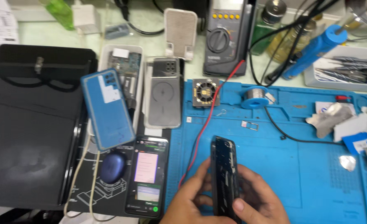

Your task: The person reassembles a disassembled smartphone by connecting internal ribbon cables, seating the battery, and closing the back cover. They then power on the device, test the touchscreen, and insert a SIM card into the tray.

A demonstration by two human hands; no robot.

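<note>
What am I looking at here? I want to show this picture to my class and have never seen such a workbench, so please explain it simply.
There is one picture, taken by a camera worn on a person's head, looking down at a repair bench. At the bottom, the left hand and right hand together hold a dark phone on its edge above a blue work mat. On the mat lie a solder spool, a small fan unit and a red wire. Left of the mat lie a phone with a lit screen, a blue phone, a grey phone back and a black case. Behind stands a multimeter.
</note>
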